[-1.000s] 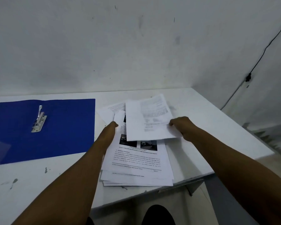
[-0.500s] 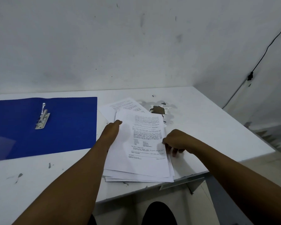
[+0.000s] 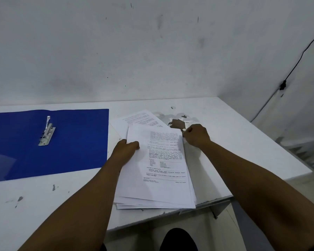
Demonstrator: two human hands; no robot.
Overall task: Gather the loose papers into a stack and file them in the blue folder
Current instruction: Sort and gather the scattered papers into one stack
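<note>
The white table [image 3: 234, 134] carries the open blue folder [image 3: 76, 142] at left, its metal clip [image 3: 47, 132] bare and holding no sheets. Just right of it lies the paper stack [image 3: 158, 169], roughly gathered with edges fanned, while 1 sheet [image 3: 140, 118] juts out at the far side. The left hand [image 3: 126, 151] grips the stack's left edge, thumb on top; the right hand [image 3: 196, 135], fingers curled, pinches its far right corner. Squaring and filing remain.

The top sheet [image 3: 158, 165] of the paper pile carries printed paragraphs, a short list and a footer line, all too blurred to read. The skewed sheet [image 3: 136, 118] jutting out beyond that top sheet also bears illegible print.
</note>
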